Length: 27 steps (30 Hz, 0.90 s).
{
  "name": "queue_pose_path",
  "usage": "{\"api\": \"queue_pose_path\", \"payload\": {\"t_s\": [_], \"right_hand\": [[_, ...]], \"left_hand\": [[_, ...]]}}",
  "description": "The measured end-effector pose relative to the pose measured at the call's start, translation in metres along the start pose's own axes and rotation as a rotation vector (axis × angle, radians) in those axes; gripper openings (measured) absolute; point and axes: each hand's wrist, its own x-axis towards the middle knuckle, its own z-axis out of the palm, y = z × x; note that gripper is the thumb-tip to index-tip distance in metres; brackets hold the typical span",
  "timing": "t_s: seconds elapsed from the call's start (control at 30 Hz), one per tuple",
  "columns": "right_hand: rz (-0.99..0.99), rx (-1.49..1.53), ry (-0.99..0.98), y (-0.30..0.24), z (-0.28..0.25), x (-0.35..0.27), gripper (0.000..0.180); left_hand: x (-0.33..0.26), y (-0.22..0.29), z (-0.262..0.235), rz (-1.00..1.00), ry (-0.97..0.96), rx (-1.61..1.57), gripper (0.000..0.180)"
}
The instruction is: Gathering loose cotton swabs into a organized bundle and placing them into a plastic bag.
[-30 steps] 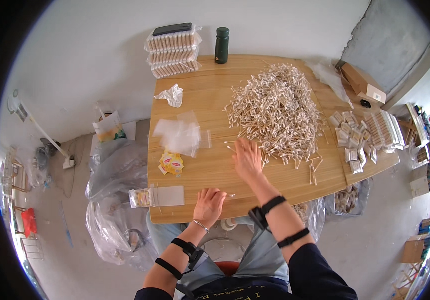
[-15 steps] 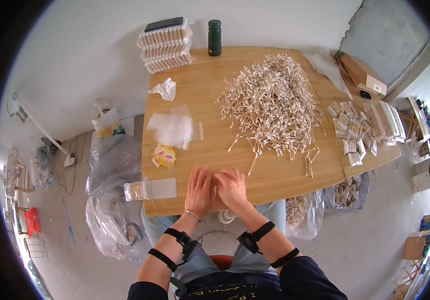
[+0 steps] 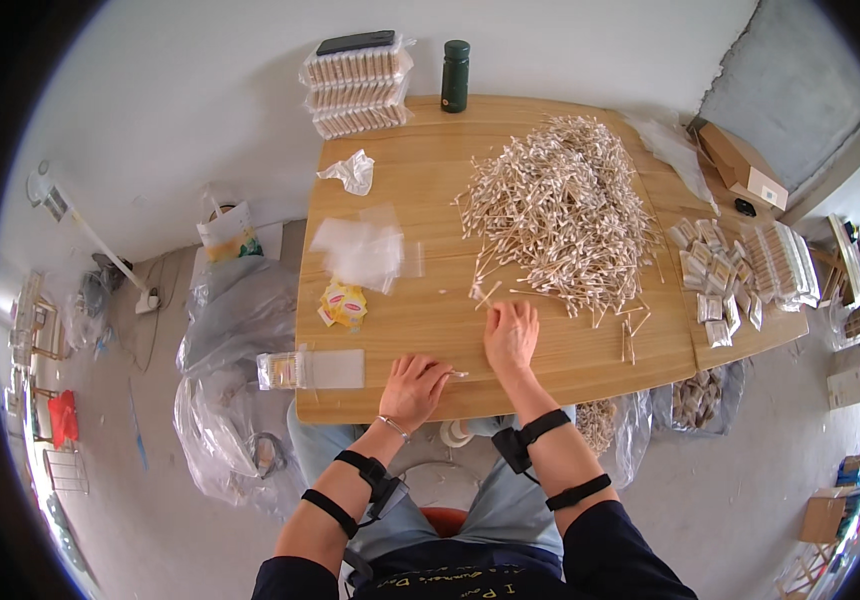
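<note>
A big heap of cotton swabs (image 3: pixel 565 215) with pale wooden sticks lies on the table right of centre. My right hand (image 3: pixel 512 337) is at the heap's near-left edge, fingers pinched together, with a loose swab (image 3: pixel 489 296) at the fingertips. Close to the table's front edge, my left hand (image 3: pixel 412 390) is closed around cotton swabs, whose white tips (image 3: pixel 461 374) stick out on its right side; how many it holds is hidden. To its left lies a clear bag (image 3: pixel 283 370) with swabs in it, beside a white card (image 3: pixel 337 369).
Yellow-and-white labels (image 3: pixel 342 304), clear plastic bags (image 3: pixel 360 250) and a crumpled white wrapper (image 3: pixel 352 173) lie on the table's left. Stacked swab packs (image 3: pixel 358 90) and a green bottle (image 3: pixel 456 76) stand at the back. Small filled packs (image 3: pixel 717 270) and a cardboard box (image 3: pixel 745 165) are at the right.
My right hand has moved away from my left, forward and right to the heap's edge. My left hand stays near the front edge, now with swab tips showing. The view has shifted slightly.
</note>
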Motion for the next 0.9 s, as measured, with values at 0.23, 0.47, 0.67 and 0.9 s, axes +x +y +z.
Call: {"api": "queue_pose_path", "payload": {"t_s": [0.23, 0.47, 0.67, 0.9], "right_hand": [[-0.266, 0.176, -0.089, -0.025, -0.007, -0.040, 0.007], [-0.431, 0.262, -0.170, -0.023, -0.025, -0.050, 0.024], [-0.101, 0.160, -0.164, -0.012, -0.048, -0.062, 0.032], [-0.054, 0.139, -0.127, -0.001, -0.045, -0.063, 0.019]], "left_hand": [[-0.002, -0.004, 0.001, 0.007, -0.002, -0.004, 0.021], [0.004, -0.011, 0.003, -0.203, 0.240, -0.075, 0.029], [0.049, -0.031, -0.003, -0.436, 0.105, -0.033, 0.022], [0.058, -0.024, -0.005, -0.339, -0.070, -0.111, 0.020]]}}
